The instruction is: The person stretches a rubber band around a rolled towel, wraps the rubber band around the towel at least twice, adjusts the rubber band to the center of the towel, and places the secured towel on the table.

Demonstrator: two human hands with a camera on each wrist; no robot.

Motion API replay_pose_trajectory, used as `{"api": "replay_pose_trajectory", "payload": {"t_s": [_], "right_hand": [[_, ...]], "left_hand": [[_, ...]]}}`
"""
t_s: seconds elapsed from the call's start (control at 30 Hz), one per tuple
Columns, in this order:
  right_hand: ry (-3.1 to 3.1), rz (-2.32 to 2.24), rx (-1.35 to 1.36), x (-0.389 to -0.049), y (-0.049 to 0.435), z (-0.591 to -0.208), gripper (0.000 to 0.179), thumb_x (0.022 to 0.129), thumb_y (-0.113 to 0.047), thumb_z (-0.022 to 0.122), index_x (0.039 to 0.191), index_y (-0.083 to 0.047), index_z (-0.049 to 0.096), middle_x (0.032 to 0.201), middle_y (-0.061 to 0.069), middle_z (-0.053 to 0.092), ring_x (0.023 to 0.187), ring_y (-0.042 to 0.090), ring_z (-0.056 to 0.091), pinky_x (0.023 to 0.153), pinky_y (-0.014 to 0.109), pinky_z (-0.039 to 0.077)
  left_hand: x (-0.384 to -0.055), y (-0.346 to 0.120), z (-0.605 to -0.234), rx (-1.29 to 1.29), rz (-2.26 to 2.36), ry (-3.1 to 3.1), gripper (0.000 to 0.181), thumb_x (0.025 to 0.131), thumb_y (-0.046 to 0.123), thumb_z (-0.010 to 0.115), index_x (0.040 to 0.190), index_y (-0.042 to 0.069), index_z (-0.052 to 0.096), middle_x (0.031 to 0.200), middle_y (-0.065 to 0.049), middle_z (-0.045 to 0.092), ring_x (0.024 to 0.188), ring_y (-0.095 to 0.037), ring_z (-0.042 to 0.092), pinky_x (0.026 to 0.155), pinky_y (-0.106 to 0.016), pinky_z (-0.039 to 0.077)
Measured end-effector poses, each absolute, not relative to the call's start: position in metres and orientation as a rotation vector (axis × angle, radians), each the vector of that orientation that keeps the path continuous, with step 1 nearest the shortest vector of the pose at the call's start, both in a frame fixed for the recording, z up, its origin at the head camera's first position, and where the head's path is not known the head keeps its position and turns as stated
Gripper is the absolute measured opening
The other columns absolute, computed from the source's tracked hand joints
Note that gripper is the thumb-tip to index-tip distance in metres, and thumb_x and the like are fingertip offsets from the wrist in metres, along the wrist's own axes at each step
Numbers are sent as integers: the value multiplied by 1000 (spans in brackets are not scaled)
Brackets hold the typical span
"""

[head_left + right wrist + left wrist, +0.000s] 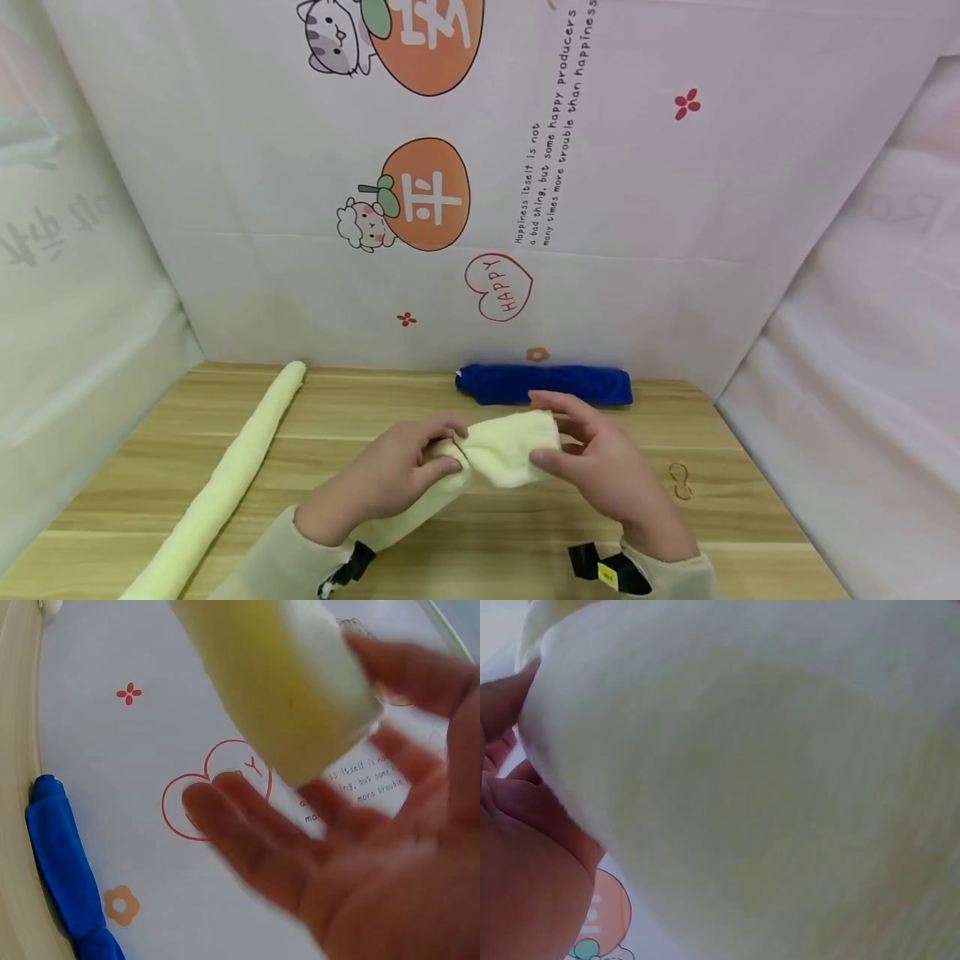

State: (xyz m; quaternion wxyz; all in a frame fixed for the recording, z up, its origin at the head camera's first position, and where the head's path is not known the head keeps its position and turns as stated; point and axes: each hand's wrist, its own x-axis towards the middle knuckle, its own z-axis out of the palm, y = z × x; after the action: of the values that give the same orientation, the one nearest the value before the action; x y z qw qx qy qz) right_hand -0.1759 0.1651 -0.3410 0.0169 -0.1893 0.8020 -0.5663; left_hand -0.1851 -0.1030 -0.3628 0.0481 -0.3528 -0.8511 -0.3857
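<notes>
Cloth [513,446], pale yellow, is held before the person, over the middle of the table [487,554]. The left hand [393,471] clamps it at a narrowed point, thumb and fingers curled round it; a thin dark line, too small to identify, crosses the material beside the thumb. To one side of this grip the cloth runs back under the left hand toward the wrist; to the other it widens into a flat, creased end. The right hand [607,467] surrounds that end with fingers apart and bent slightly, the thumb over its near face; whether every fingertip makes contact cannot be told. In the left wrist view the cloth fills most of the field, while the right wrist view shows its end between the thumb and the spread fingers. A second roll [225,492], also pale yellow, lies lengthwise at the table's left. A blue roll [547,385] lies across the back, just beside the printed sheet [637,208], and narrows near one end. Two thin loops [680,482] lie on the right, near the right hand. The sheet bears orange fruit figures, lettering and a red heart [500,287].
</notes>
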Motion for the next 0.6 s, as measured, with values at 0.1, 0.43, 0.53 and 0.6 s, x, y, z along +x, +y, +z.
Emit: {"api": "replay_pose_trajectory", "payload": {"t_s": [0.1,0.43,0.53,0.6], "right_hand": [[2460,-1723,-855,-175,163,-343,61,78,-13,76,132,-25,52,132,3,46,102,25,58,73,36,53],[2302,-2092,-515,-179,160,-344,28,73,-3,78,99,0,68,109,17,59,82,32,61,66,45,53],[2221,-2153,-421,-180,160,-343,31,71,0,77,100,5,66,108,21,57,82,31,61,67,46,53],[2177,-2186,-376,-180,160,-342,31,71,1,77,100,7,66,108,22,56,81,30,61,68,45,53]], "left_hand": [[-189,-106,-362,-1063,-1250,-2610,21,95,26,55,115,24,50,103,8,63,80,-7,54,71,-29,45],[-189,-106,-360,-1232,-1372,-2598,27,93,15,59,114,28,49,105,10,57,79,-10,53,70,-27,47],[-188,-101,-361,-1257,-1200,-2491,22,92,16,60,110,26,53,106,13,53,80,-8,50,71,-26,46],[-187,-97,-360,-1278,-1079,-2348,15,90,15,62,103,22,58,104,12,52,83,-8,50,72,-26,46]]}}
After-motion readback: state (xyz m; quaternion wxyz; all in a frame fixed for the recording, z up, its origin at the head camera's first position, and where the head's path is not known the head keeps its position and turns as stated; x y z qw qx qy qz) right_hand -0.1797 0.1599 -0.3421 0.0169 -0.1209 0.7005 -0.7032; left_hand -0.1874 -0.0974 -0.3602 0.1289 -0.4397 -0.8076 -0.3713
